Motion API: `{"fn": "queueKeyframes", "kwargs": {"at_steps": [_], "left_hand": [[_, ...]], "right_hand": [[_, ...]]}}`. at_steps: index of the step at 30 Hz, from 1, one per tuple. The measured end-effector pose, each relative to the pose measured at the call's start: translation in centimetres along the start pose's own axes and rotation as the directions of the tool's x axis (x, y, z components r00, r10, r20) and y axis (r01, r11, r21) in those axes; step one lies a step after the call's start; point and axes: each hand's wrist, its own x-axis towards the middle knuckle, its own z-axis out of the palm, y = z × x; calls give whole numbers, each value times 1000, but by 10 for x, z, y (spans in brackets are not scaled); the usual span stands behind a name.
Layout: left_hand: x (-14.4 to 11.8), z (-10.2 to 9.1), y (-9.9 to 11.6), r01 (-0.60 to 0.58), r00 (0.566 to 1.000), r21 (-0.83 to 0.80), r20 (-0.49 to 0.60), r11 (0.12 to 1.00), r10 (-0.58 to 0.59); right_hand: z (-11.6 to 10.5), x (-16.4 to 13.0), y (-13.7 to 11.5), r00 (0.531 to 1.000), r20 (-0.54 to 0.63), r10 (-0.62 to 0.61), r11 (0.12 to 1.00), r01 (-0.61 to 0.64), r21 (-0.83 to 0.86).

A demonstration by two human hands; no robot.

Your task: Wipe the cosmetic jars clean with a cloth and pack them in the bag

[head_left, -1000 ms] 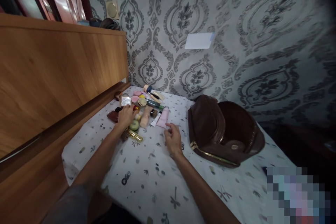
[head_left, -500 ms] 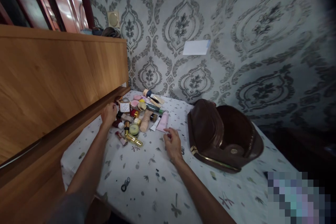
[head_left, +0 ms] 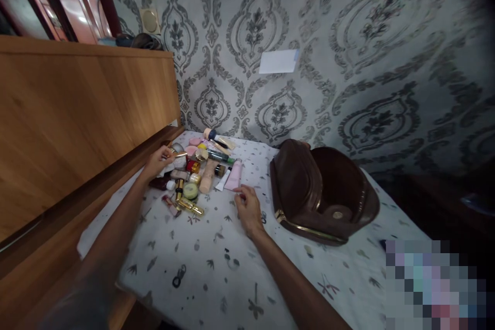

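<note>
Head view, left to right: a wooden headboard runs along the left edge of a bed covered with a white printed sheet. The left hand reaches to the near-left side of a heap of cosmetics and pinches a small compact-like case between thumb and fingers, lifted a little above the sheet; what exactly the case is cannot be told. Just below that hand lie a dark red flat case, a small lipstick and a gold tube. A round green-lidded jar sits beside a beige bottle, and a pink tube lies at the heap's right edge. The right hand rests on the sheet just near the pink tube's lower end, fingers loosely curled, holding nothing. Further right, apart from the heap, a brown bag lies open with its gold zip showing. Patterned wallpaper rises behind, with a white slip stuck on it.
</note>
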Motion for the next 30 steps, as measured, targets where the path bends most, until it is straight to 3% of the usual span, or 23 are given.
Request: {"fn": "queueKeyframes", "kwargs": {"at_steps": [4,7,9,13,19,23,26,30], "left_hand": [[-2,-5,-12,126,971,-18,-201,992,-127],[-3,-14,-22,265,901,-25,-349,964,-257],[-5,-22,-28,340,865,-16,-387,940,-319],[-11,-27,-41,428,862,54,-325,902,-389],[-8,-11,-51,456,890,189,-93,870,-447],[-2,-15,-44,422,899,292,-11,858,-438],[6,-18,-33,379,918,355,-26,855,-396],[29,-7,-16,307,947,357,-23,882,-320]], "right_hand": [[0,0,-2,1000,-1,-18,1000,18,-1],[-1,0,-3,1000,-3,-23,1000,23,-1],[0,0,-3,1000,0,-18,1000,18,-1],[0,0,-5,1000,6,-4,1000,4,1],[-2,0,-6,999,27,-29,1000,29,-1],[-2,1,-5,999,16,-32,999,32,-7],[-2,1,-6,999,28,-17,1000,17,-14],[-2,0,-6,1000,13,-18,1000,19,-8]]}}
